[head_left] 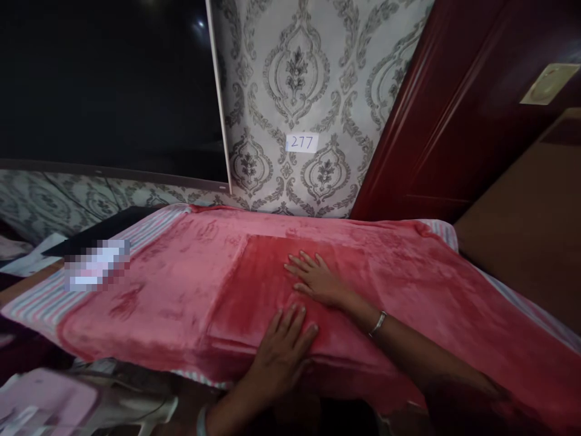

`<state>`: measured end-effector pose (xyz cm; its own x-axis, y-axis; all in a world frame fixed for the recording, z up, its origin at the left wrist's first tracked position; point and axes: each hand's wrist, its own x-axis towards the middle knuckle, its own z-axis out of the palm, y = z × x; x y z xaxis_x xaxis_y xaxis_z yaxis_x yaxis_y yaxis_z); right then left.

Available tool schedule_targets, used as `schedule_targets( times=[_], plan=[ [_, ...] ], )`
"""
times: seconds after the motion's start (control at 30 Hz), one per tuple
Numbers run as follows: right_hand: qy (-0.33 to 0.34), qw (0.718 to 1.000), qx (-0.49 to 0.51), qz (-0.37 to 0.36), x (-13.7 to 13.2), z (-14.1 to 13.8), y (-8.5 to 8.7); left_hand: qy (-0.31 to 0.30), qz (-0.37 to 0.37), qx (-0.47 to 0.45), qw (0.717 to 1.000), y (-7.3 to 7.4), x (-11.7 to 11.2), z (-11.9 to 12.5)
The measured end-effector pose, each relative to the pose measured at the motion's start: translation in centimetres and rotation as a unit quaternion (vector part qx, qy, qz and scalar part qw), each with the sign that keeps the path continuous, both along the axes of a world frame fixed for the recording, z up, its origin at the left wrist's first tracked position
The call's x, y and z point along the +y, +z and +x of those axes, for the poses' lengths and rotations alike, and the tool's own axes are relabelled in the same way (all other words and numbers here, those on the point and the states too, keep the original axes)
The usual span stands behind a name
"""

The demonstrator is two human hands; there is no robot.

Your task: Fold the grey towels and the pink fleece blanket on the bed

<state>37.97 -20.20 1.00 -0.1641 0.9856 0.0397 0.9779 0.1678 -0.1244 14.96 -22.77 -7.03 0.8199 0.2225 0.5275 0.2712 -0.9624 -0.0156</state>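
Note:
A folded piece of red plush cloth lies flat in the middle of a larger pink-red plush blanket, which is spread over a table. My left hand rests on the near edge of the folded cloth, fingers apart. Farther back, my right hand lies flat on the same cloth with its fingers spread. Neither hand grips anything. Layers of the fold show along the near side, below my left hand.
A striped cloth shows under the blanket's left edge. Behind it hangs a large dark screen. A paper marked 277 is on the patterned wall. A dark red door stands at right, a pink seat at lower left.

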Motion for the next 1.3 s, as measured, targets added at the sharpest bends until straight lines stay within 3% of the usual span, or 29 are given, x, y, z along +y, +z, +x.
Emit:
schedule_targets(
  times=[0.23, 0.33, 0.53, 0.67, 0.83, 0.9, 1.0, 1.13, 1.2, 1.3],
  plan=[
    [-0.077, 0.997, -0.019, 0.014, 5.7, 3.7, -1.3, 0.001, 0.04, -0.041, 0.998, -0.7, -0.2, 0.3],
    [-0.093, 0.994, -0.02, 0.049, 6.3, 4.0, -2.4, -0.007, 0.046, -0.056, 0.997, -1.0, -0.2, 0.5],
    [-0.057, 0.991, -0.017, 0.121, 5.9, 4.6, -4.8, 0.005, 0.039, -0.056, 0.998, -1.2, -0.9, 0.5],
    [-0.057, 0.987, -0.017, 0.151, 6.2, 5.4, -6.1, 0.021, 0.011, -0.016, 1.0, 0.0, -1.9, 0.1],
    [-0.05, 0.987, -0.026, 0.151, 6.8, 6.3, -6.7, 0.013, 0.013, 0.031, 0.999, 2.9, -1.9, -1.4],
    [-0.066, 0.985, -0.039, 0.153, 6.8, 5.7, -6.3, 0.011, 0.005, 0.037, 0.999, 4.2, -1.2, -2.3],
    [-0.037, 0.984, -0.055, 0.164, 6.8, 2.8, -5.4, 0.073, -0.025, 0.007, 0.997, 5.0, 0.0, -3.6],
    [0.1, 0.983, -0.057, 0.14, 7.6, -2.5, -4.8, 0.187, -0.048, -0.03, 0.981, 3.2, 0.9, -4.5],
    [0.123, 0.983, -0.06, 0.12, 8.5, -4.0, -4.9, 0.209, -0.038, -0.039, 0.976, 1.6, 0.9, -4.7],
    [0.111, 0.987, -0.059, 0.105, 10.7, -4.0, -5.0, 0.213, -0.016, -0.042, 0.976, -0.2, 0.8, -4.7]
  ],
)
